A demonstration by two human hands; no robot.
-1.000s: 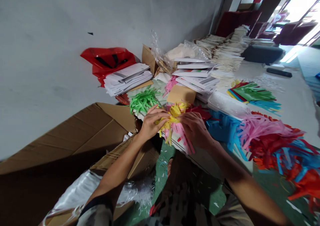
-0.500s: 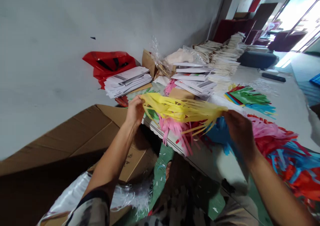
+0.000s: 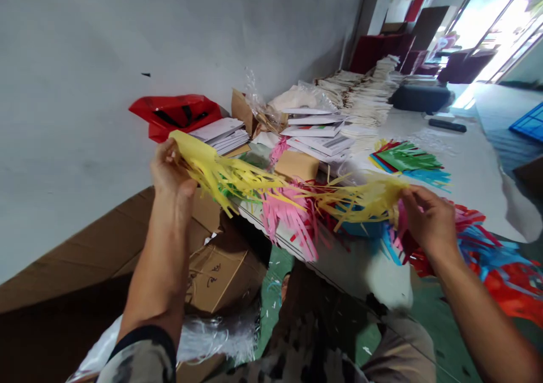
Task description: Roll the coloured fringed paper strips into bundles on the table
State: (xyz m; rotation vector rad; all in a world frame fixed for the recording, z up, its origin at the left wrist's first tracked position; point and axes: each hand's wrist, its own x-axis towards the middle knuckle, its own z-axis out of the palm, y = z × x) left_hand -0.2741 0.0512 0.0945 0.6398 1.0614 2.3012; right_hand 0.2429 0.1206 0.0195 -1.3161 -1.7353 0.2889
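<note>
My left hand [image 3: 168, 171] is closed on the uncut edge of a yellow fringed paper tassel [image 3: 212, 167], raised at the left in front of the wall. Over the table's right part, my right hand [image 3: 430, 222] pinches the edge of a second yellow fringe [image 3: 365, 197]. Strips from both pieces stretch toward each other and meet or overlap in the middle. Below them, a pink fringe [image 3: 286, 210] and red strips hang over the table edge. A blue piece [image 3: 360, 227] lies partly hidden under the right-hand fringe.
White envelopes [image 3: 314, 124], a red plastic bag [image 3: 178, 114] and stacked cream bundles [image 3: 369, 97] line the wall. A mixed fringe stack [image 3: 413, 161] and a dark handheld object [image 3: 447, 125] lie on the table [image 3: 479, 179]. Cardboard boxes [image 3: 216, 270] stand below left.
My hands have moved farther apart, the left one up and leftward. The yellow paper, bunched together before, is now drawn out into two fringed pieces. The view has shifted slightly.
</note>
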